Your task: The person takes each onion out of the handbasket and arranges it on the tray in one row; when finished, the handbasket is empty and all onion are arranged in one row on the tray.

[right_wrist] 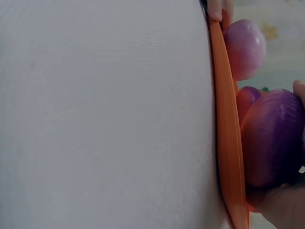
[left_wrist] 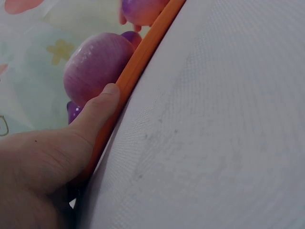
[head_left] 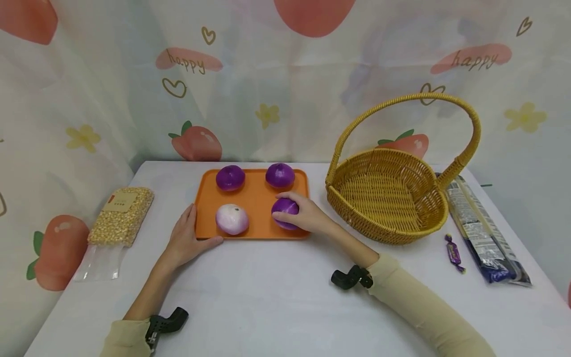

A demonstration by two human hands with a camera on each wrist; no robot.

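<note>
On the orange tray (head_left: 254, 201), at its near right corner, my right hand (head_left: 305, 214) has its fingers (head_left: 285, 216) curled over a dark purple onion (head_left: 284, 212); the thumb side is hidden, so I take it as a grip from above and the right, not a full wrap. My left hand (head_left: 186, 239) lies flat on the desk (head_left: 276, 292) with fingers straight and relaxed, the thumb (left_wrist: 97, 112) pressed against the tray's near left rim, holding nothing.

What worries me: the onion is round and smooth-skinned, and the grip covers only its top and far side. I judge it could roll out of the fingers, knock the pale onion (head_left: 232, 218) just beside it, or bounce over the low rim onto the desk. If the left thumb eases off, the tray may slide on the cloth.

The right wrist view shows the gripped onion (right_wrist: 271, 138) sitting low against the tray rim (right_wrist: 228, 143), with fingertips at its upper edge and the palm beneath in frame. Two more purple onions (head_left: 230, 177) (head_left: 280, 175) sit at the tray's far side, apart from the hand. The wicker basket (head_left: 388, 198) stands near the tray's right.
</note>
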